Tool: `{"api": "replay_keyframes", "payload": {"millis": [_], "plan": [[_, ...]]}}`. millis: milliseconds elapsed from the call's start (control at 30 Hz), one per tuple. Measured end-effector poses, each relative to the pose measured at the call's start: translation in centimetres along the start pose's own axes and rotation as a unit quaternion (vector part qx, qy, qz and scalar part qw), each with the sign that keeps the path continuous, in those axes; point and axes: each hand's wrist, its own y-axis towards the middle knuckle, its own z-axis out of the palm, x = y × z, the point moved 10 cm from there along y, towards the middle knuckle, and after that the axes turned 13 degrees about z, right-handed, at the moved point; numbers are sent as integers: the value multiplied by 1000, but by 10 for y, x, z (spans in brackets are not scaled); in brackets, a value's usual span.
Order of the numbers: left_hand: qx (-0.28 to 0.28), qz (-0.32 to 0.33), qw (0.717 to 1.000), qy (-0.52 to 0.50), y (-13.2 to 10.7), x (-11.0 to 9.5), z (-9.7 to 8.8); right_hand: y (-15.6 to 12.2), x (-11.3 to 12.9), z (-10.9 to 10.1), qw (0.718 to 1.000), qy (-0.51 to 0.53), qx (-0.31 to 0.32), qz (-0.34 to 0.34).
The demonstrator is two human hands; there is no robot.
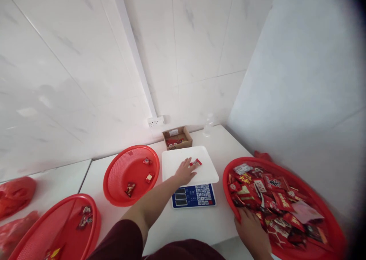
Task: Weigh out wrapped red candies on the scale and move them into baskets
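My left hand (185,172) reaches over the white pan of a digital scale (174,157), fingers apart and stretched out. Beside its fingertips lies a small red wrapped candy (196,162) on the pan. The scale's blue keypad panel (193,196) faces me, its displays too dark to read. Low on the right, my right hand (253,229) grips the near-left rim of a large red plastic basket (333,223). Many red candy and snack packets (274,203) fill that basket. Part of the right hand's grip is hidden by its own back.
Left of the scale stands a red basket (117,193) with a few candies; another red basket (95,223) is nearer me. Red plastic bags (17,195) lie far left. Behind the scale are a cardboard box (183,143) and a clear bottle (208,126) by the wall.
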Motion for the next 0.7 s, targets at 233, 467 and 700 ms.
{"api": "replay_keyframes", "payload": {"millis": [233, 467, 700], "plan": [[7, -35, 999, -9, 22, 1, 6, -4, -2, -8, 999, 24, 6, 25], [-125, -135, 983, 15, -83, 58, -59, -7, -1, -20, 992, 117, 24, 43], [-185, -287, 937, 71, -210, 110, -79, 5, -2, -32, 959, 271, 85, 1]]}}
